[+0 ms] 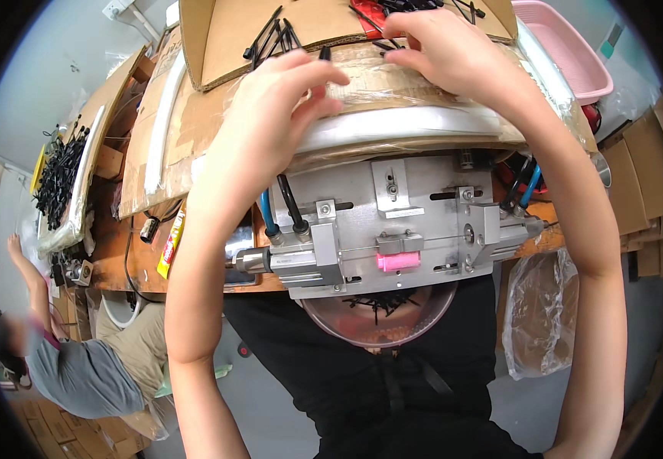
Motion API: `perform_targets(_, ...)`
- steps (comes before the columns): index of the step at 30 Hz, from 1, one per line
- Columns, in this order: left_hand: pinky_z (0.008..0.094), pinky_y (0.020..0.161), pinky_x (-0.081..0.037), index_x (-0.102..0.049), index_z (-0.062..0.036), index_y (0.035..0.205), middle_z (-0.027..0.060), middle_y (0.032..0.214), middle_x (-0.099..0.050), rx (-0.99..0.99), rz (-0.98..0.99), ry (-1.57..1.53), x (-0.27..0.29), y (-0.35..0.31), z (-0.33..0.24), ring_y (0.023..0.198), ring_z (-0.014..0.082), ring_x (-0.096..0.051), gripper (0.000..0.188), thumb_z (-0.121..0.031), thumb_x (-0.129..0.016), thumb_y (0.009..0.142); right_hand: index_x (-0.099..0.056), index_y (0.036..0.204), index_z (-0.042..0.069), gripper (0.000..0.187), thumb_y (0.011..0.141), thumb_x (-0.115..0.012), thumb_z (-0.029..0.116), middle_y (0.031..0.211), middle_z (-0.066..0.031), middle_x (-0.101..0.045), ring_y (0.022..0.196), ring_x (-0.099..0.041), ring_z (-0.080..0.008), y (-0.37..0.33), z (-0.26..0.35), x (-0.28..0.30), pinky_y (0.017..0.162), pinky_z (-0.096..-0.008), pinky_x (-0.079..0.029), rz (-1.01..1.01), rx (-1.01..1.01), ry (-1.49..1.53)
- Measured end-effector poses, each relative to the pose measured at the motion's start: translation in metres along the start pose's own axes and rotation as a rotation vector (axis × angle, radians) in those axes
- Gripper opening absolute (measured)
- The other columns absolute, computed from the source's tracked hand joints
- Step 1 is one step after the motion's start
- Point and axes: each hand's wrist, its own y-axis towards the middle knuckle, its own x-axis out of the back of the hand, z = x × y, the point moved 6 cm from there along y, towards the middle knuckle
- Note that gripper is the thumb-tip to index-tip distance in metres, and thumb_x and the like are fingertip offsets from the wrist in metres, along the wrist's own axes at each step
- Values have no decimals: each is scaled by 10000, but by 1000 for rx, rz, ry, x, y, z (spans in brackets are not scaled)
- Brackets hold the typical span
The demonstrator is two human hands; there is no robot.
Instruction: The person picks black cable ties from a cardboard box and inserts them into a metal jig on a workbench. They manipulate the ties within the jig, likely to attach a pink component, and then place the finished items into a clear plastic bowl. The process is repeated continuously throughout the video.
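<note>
My left hand point(282, 96) is raised over the front of a cardboard tray point(224, 38), thumb and forefinger apart, with nothing seen between them. Just beyond its knuckles shows the tip of a black part point(325, 53). My right hand point(450, 53) reaches to the tray's right side with its fingers curled and spread. Thin black stick-like parts point(383, 47) lie by its fingertips; I see none gripped. More black sticks with small heads point(274, 38) lie in the tray, near a red packet point(370, 17). Below my hands is a metal fixture point(431, 222) with a pink piece point(398, 262) on its front.
Blue and black hoses point(269, 214) run into the fixture's cylinders. A clear bowl point(377, 336) holding black parts sits under its front edge. A pink basket point(565, 50) stands far right. At left, another person point(87, 359) sits by a pile of black parts point(62, 180).
</note>
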Motion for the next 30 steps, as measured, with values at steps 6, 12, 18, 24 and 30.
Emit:
perform_targets(6, 312, 707, -476, -698, -33, 976, 73, 884, -630, 58, 89, -20, 2, -3, 9, 797, 208, -610, 131, -40, -682, 846, -629, 1066, 39, 242, 860, -672, 158, 911, -131, -642, 920, -615, -321, -40, 0, 19, 820, -414, -474, -135, 121, -82)
perform_targets(12, 299, 709, -470, -694, -30, 978, 77, 875, -622, 182, 153, -93, 5, -5, -7, 786, 186, -600, 147, -36, -689, 830, -628, 983, 9, 173, 863, -661, 129, 902, -138, -625, 866, -603, -325, -60, -33, 24, 775, -401, -466, 46, -23, -110)
perform_targets(18, 330, 704, -491, -663, -23, 954, 105, 872, -600, 172, -99, 29, 16, -38, -39, 769, 243, -613, 165, 27, -675, 798, -617, 926, -17, 112, 855, -630, 68, 860, -150, -617, 798, -588, -320, -72, 7, 44, 726, -386, -454, -74, 7, -55)
perform_targets(24, 360, 748, -485, -609, -33, 1255, 117, 963, -573, 256, -117, 18, -23, -119, -106, 867, 272, -570, 562, 101, -703, 716, -684, 932, 65, 135, 831, -634, 139, 910, -135, -696, 867, -677, -284, -61, 8, 31, 769, -368, -526, 142, -115, -1)
perform_targets(30, 321, 779, -464, -436, 85, 1390, 102, 955, -488, 289, 162, 114, -91, -153, -149, 825, 220, -507, 664, 35, -614, 753, -668, 990, 12, 177, 881, -627, 145, 849, -123, -675, 784, -647, -234, -41, 22, 23, 717, -330, -509, 275, 24, 128)
